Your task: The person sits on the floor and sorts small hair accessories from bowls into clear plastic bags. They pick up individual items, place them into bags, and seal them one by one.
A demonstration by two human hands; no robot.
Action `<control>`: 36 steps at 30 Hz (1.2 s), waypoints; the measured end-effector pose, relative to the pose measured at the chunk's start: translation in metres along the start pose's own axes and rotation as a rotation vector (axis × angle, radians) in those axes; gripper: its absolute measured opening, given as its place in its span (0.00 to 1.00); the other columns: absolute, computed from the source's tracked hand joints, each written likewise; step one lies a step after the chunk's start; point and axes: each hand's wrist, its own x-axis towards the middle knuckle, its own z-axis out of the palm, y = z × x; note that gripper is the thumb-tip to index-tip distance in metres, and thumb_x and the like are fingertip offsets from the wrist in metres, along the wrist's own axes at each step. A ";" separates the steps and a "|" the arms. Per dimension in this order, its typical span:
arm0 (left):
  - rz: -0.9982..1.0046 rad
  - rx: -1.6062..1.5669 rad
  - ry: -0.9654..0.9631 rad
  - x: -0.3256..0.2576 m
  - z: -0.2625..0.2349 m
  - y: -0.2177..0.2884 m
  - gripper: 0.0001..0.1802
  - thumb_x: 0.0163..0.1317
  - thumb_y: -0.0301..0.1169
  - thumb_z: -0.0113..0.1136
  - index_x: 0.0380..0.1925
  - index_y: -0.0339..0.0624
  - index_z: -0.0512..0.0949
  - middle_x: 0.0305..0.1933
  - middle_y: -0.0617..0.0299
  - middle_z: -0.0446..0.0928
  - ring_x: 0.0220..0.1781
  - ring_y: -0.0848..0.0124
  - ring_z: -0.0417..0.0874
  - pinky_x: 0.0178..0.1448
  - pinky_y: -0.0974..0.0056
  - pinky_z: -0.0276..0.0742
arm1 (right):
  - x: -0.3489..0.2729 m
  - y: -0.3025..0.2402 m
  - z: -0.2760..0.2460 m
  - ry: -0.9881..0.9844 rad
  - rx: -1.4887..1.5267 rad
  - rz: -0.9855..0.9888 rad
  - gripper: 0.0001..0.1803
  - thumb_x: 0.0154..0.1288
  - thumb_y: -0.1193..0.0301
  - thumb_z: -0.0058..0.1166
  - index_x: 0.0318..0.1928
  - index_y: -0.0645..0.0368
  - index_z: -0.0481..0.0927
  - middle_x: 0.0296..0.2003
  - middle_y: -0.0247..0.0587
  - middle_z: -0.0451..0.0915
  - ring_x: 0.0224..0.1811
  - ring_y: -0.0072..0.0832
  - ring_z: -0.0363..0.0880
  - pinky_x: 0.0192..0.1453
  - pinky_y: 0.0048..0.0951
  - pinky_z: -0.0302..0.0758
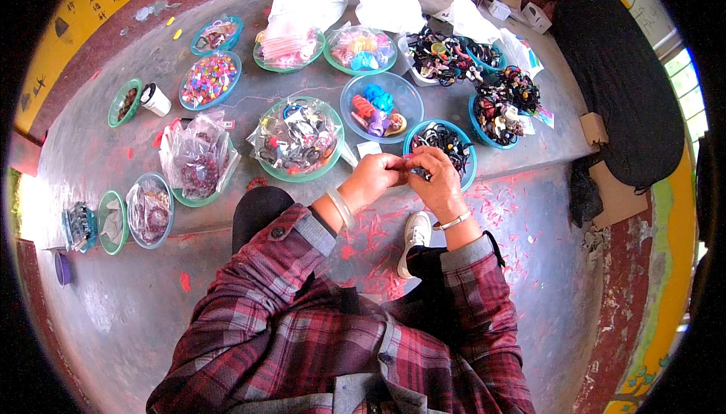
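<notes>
My left hand (369, 182) and my right hand (439, 186) meet in front of me, fingertips pinched together. Whatever lies between the fingers is too small to make out; a bit of red shows there. Just beyond my right hand stands a blue bowl (473, 166) of dark hair ties (439, 139), partly hidden by that hand. Behind my left hand lies a small white card (368, 148). Farther back, a clear blue bowl (408, 90) holds orange, blue and purple pieces (376, 108). To the left, a green bowl (291, 178) is heaped with bagged hair accessories (299, 136).
More bowls spread left, including one of colourful beads (209, 79) and one of bagged dark red beads (198, 164), near a white cup (155, 101). Black hair ties (439, 55) fill containers at back right. A long black cushion-like object (620, 81) and cardboard (618, 193) are right. Red scraps litter the floor.
</notes>
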 end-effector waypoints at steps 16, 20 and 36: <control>-0.022 -0.155 -0.034 -0.003 0.001 0.003 0.16 0.66 0.34 0.44 0.44 0.33 0.73 0.40 0.61 0.76 0.40 0.75 0.77 0.46 0.70 0.75 | 0.001 -0.024 -0.003 0.147 -0.313 -0.234 0.06 0.39 0.76 0.56 0.24 0.56 0.79 0.41 0.42 0.73 0.45 0.41 0.70 0.46 0.38 0.68; -0.068 -0.186 0.061 -0.005 0.003 0.004 0.16 0.66 0.35 0.44 0.43 0.35 0.74 0.38 0.62 0.76 0.39 0.76 0.77 0.42 0.71 0.76 | 0.000 -0.046 -0.003 0.118 -0.460 -0.260 0.05 0.41 0.77 0.54 0.24 0.57 0.78 0.35 0.38 0.73 0.38 0.39 0.70 0.42 0.38 0.67; 0.401 0.517 0.343 -0.007 0.014 -0.002 0.15 0.63 0.35 0.47 0.38 0.34 0.76 0.25 0.51 0.77 0.26 0.69 0.79 0.32 0.65 0.73 | -0.009 -0.028 0.008 -0.009 -0.265 -0.066 0.04 0.49 0.72 0.52 0.26 0.59 0.75 0.33 0.44 0.77 0.28 0.43 0.77 0.28 0.39 0.74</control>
